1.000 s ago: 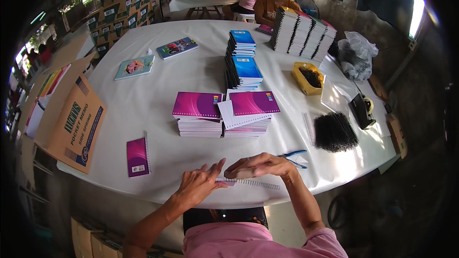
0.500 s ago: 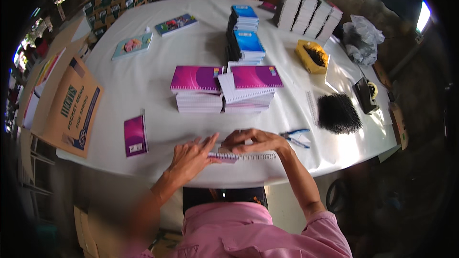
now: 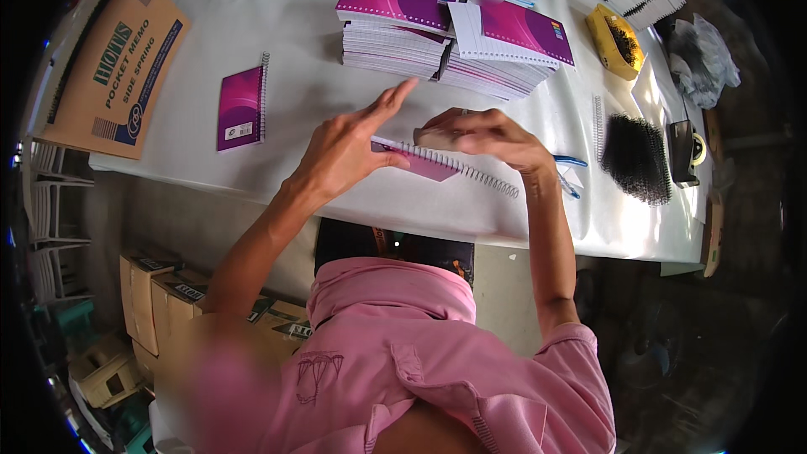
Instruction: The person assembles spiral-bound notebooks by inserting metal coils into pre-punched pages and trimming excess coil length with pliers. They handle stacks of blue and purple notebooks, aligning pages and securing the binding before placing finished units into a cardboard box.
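Observation:
A purple-covered notebook is tilted above the near edge of the table. My left hand grips its left end, thumb on the cover and index finger stretched away. Along the notebook's far edge runs a metal spiral coil, part of it threaded through the holes and its right end sticking out past the cover. My right hand is over the coil with its fingers bent leftward; its fingertips are smeared by motion, so their hold on the coil is unclear.
Purple notebook stacks stand ahead. A bound purple notebook lies left, beside a cardboard box. Blue-handled pliers lie partly behind my right wrist. Black coils, a yellow container and a tape dispenser are at right.
The view has tilted down toward my body, so the table sits higher in it. More of the notebook's cover shows between my hands. My right hand still works at the coil.

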The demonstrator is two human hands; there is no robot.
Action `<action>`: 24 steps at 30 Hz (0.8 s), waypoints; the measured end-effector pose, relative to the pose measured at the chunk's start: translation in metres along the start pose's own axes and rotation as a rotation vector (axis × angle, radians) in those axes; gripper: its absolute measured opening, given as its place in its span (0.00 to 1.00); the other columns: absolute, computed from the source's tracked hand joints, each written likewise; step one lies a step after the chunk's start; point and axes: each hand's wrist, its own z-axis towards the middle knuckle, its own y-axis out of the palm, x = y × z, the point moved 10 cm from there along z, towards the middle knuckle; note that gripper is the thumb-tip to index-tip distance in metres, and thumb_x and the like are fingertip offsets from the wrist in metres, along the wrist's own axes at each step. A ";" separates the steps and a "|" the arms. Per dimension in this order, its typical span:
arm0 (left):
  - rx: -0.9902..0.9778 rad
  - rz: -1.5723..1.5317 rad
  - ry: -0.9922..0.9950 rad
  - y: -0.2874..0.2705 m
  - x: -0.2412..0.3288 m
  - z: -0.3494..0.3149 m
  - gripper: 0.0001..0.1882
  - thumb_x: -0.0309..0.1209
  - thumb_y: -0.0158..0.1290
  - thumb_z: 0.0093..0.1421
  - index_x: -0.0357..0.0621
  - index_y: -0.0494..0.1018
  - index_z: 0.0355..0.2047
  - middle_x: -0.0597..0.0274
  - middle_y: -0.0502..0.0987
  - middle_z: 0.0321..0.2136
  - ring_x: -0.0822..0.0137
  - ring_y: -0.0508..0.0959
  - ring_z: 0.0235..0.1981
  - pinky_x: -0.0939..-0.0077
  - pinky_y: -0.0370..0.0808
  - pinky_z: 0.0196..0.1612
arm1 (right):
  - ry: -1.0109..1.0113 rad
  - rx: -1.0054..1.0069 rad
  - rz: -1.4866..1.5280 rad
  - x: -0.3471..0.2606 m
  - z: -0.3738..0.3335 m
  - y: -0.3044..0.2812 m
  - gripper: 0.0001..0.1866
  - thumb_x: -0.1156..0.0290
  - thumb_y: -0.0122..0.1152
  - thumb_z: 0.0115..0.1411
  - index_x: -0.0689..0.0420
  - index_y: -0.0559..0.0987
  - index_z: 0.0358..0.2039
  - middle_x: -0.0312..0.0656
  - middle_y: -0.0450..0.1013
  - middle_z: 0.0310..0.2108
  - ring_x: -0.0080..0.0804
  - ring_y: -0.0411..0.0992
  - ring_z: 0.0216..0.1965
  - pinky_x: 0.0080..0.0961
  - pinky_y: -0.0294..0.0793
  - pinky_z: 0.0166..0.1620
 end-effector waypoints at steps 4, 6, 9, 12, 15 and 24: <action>0.050 -0.226 -0.146 0.003 -0.019 -0.005 0.59 0.37 0.70 0.40 0.64 0.47 0.70 0.54 0.72 0.57 0.53 0.77 0.51 0.64 0.78 0.49 | 0.026 -0.034 -0.096 -0.010 0.007 0.012 0.23 0.57 0.62 0.58 0.62 0.81 0.48 0.51 0.74 0.50 0.41 0.71 0.50 0.32 0.65 0.57; 0.141 -0.337 -0.119 0.004 -0.023 -0.007 0.60 0.36 0.71 0.39 0.63 0.47 0.70 0.55 0.73 0.56 0.55 0.77 0.53 0.64 0.77 0.49 | 0.078 0.023 -0.212 -0.017 0.006 0.007 0.27 0.53 0.62 0.58 0.64 0.80 0.47 0.50 0.75 0.49 0.39 0.72 0.48 0.31 0.65 0.56; 0.220 -0.457 -0.127 0.008 -0.041 -0.012 0.62 0.36 0.72 0.38 0.60 0.46 0.70 0.56 0.74 0.55 0.54 0.76 0.54 0.62 0.77 0.50 | -0.224 -0.099 0.218 -0.034 0.007 0.020 0.28 0.52 0.62 0.57 0.65 0.80 0.47 0.46 0.76 0.47 0.37 0.71 0.45 0.30 0.65 0.53; 0.190 -0.489 -0.150 0.016 -0.047 -0.014 0.60 0.32 0.71 0.40 0.56 0.46 0.70 0.52 0.74 0.55 0.57 0.76 0.54 0.66 0.78 0.48 | 0.048 -0.017 -0.168 -0.011 0.011 0.003 0.29 0.51 0.62 0.56 0.65 0.80 0.47 0.46 0.75 0.46 0.37 0.71 0.45 0.30 0.66 0.54; 0.205 -0.573 -0.095 0.015 -0.045 -0.016 0.55 0.26 0.69 0.45 0.54 0.48 0.70 0.49 0.74 0.54 0.67 0.75 0.54 0.72 0.79 0.47 | 0.103 -0.001 -0.235 -0.010 0.014 0.005 0.29 0.51 0.62 0.57 0.65 0.80 0.47 0.45 0.76 0.46 0.36 0.71 0.46 0.30 0.66 0.54; 0.153 -0.674 -0.147 0.024 -0.048 -0.015 0.51 0.21 0.66 0.48 0.53 0.50 0.69 0.48 0.75 0.53 0.76 0.71 0.51 0.76 0.80 0.49 | 0.019 0.008 -0.243 -0.015 0.026 0.016 0.26 0.53 0.62 0.59 0.61 0.80 0.49 0.44 0.75 0.45 0.35 0.71 0.47 0.30 0.66 0.55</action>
